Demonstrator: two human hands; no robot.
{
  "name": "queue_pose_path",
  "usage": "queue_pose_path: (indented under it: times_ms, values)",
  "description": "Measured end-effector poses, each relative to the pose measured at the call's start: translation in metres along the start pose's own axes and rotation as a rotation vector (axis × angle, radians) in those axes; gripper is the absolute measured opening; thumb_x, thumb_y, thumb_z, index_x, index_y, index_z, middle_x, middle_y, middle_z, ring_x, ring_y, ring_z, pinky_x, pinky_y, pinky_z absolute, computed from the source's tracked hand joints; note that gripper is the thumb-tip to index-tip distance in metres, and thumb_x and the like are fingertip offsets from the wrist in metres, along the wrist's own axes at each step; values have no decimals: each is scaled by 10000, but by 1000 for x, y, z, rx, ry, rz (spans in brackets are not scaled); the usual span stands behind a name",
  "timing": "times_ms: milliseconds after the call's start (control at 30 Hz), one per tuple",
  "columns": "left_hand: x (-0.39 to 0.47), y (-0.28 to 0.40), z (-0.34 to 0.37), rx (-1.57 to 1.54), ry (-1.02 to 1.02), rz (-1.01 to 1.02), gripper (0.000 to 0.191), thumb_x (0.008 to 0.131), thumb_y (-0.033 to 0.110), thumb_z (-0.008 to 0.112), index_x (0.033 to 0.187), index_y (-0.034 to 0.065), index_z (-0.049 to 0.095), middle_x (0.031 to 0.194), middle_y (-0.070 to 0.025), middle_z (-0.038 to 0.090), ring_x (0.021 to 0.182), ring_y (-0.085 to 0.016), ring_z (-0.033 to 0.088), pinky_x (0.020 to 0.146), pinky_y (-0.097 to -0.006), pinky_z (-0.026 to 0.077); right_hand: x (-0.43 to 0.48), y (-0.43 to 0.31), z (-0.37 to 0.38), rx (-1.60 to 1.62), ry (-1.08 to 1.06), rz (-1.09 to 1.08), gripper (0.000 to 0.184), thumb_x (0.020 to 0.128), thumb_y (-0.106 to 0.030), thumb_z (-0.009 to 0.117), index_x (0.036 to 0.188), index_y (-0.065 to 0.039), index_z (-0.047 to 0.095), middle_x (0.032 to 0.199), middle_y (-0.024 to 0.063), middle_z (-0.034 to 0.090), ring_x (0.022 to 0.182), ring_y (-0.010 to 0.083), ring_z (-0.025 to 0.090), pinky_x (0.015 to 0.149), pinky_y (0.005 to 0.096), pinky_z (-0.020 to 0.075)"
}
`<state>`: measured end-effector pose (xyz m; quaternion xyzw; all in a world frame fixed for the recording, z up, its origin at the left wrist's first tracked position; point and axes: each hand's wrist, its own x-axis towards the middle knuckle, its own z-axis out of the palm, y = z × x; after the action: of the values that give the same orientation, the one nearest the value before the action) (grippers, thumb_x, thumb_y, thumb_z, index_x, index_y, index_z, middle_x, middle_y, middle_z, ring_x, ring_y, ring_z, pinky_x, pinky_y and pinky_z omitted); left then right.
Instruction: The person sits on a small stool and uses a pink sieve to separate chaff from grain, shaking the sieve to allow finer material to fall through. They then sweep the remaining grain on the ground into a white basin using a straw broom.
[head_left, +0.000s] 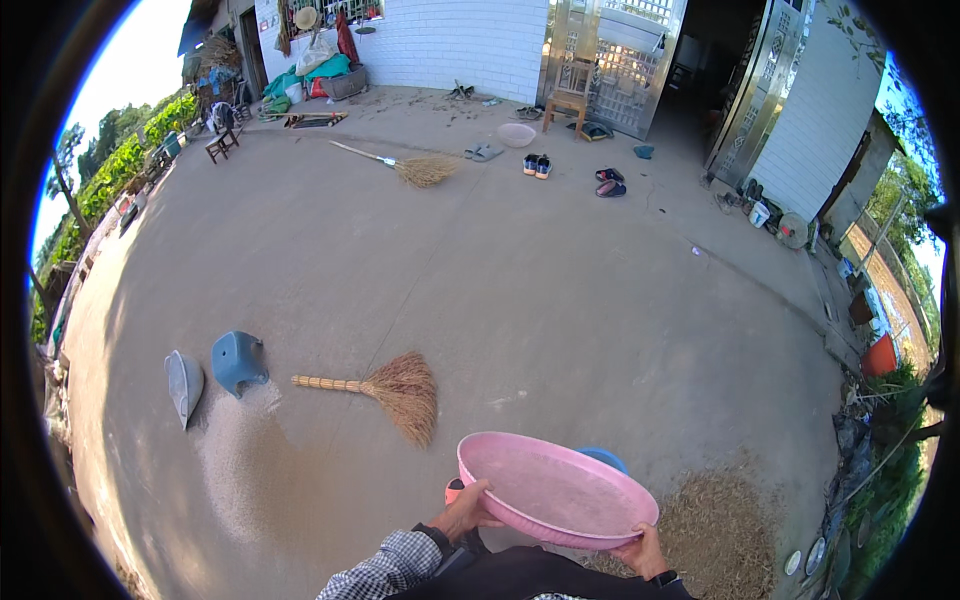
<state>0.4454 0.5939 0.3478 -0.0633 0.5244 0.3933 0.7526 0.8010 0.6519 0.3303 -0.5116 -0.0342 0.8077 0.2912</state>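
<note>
A wide pink plastic basin (559, 484) is held in front of my body with its inside facing up toward me. My left hand (466, 511) grips its near-left rim, thumb over the edge. On the near-right rim is my right hand (641, 553), also closed around the edge. The basin's bottom looks dusty; no heap of anything shows in it. Behind it, the rim of a blue plastic container (606, 459) peeks out, the rest hidden. A layer of brown husks or chaff (716, 529) covers the ground to the right of the basin.
To the left, a pale heap of grain (251, 465) lies on the concrete near a blue plastic stool (237, 360) and a grey scoop (185, 382). A straw hand broom (405, 397) lies ahead. Farther off are a long-handled broom (424, 171), shoes (537, 166) and a wooden chair (570, 94).
</note>
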Motion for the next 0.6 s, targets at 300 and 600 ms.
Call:
queue_pose_path:
  times_ms: [300,600]
  values:
    - [-1,107,-50,-62,7,59,633,731,281,497,1253,-23,308,1199,-231,449,1041,-418,498,842,-545,449,45,-15,117,26,-51,-39,572,666,-171,493,1217,-38,413,1216,157,478,1101,347,478,911,544,388]
    - [43,187,-41,-69,-40,-4,602,711,224,497,1242,-13,341,1184,-232,475,1025,-422,520,827,-570,454,91,-67,176,-2,71,-107,546,669,-158,497,1162,48,387,1169,217,459,1112,381,458,953,578,340]
